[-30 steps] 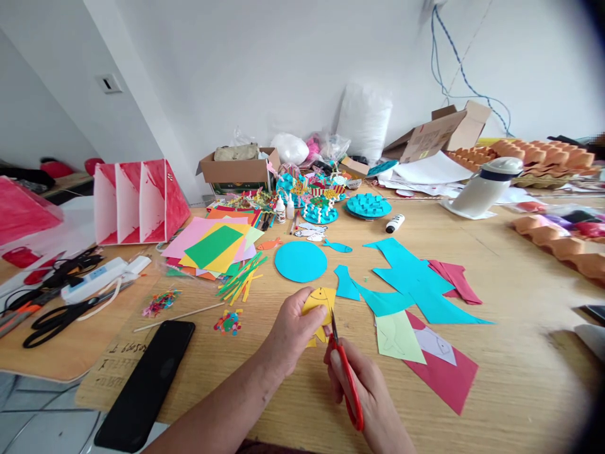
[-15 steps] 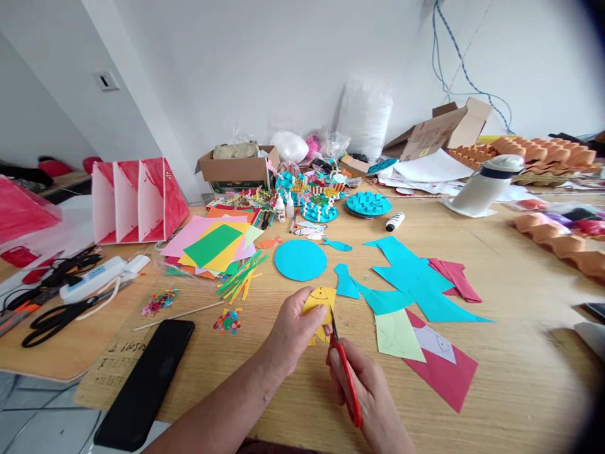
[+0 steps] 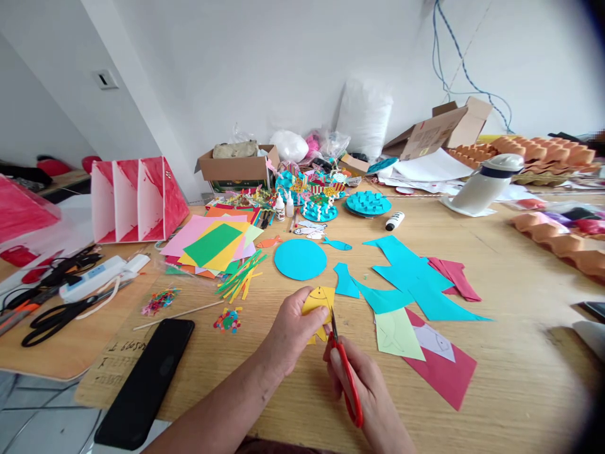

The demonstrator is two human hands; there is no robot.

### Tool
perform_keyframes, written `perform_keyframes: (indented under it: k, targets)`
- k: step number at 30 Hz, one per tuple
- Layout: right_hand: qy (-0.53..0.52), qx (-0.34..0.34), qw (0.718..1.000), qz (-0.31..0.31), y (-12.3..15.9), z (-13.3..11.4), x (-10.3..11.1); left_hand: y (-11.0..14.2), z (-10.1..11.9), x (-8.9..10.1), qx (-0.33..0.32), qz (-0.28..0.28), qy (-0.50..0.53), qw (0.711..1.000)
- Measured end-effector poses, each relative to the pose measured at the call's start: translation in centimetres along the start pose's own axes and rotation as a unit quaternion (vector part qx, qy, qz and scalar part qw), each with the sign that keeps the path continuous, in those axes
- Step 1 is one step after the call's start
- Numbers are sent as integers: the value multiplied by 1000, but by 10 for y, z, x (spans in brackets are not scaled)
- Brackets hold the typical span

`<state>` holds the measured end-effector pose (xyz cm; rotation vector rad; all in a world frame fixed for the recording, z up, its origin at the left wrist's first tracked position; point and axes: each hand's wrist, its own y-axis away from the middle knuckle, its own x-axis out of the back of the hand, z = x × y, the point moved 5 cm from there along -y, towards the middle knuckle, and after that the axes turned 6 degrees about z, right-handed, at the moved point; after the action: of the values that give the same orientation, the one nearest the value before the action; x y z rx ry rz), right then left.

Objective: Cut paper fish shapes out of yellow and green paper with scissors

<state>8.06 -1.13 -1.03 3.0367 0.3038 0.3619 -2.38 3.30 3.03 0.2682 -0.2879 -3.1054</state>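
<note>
Between thumb and fingers, my left hand pinches a piece of yellow paper with a fish outline drawn on it, partly cut. My right hand is closed around red-handled scissors, whose blades point up at the paper's right edge. Beyond my hands lie a blue paper circle, a blue paper fish and an orange paper fish. To the right, a light green sheet with a pencil drawing overlaps a dark red sheet. Fingers cover the lower part of the yellow paper.
Blue paper offcuts spread right of centre. On the left are stacked coloured sheets, paper strips, a black phone and black scissors. Blue decorated discs, glue bottles and a cardboard box stand at the back.
The yellow paper and the scissors have shifted very slightly left at the blades. Both hands keep their hold, and the rest of the table looks the same.
</note>
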Motion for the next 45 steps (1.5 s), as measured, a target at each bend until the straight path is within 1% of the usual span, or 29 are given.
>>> perform_keyframes:
  k: [6, 18, 25, 32, 37, 45]
  targets:
    - [7, -4, 1000, 7, -3, 3, -1, 1, -1, -1, -3, -10, 1, 1000]
    - [2, -11, 1000, 13, 1, 5, -1, 1, -2, 0, 0, -5, 5, 1000]
    - [1, -2, 1000, 15, 0, 10, 0, 2, -1, 0, -8, -16, 2, 1000]
    - [-1, 2, 1000, 9, 1, 8, 0, 3, 0, 1, 4, -12, -1, 1000]
    - [7, 5, 1000, -1, 0, 4, 1, 2, 0, 0, 4, -28, 15, 999]
    - [14, 0, 1000, 0, 0, 2, 3, 2, 1, -1, 19, -21, 28, 999]
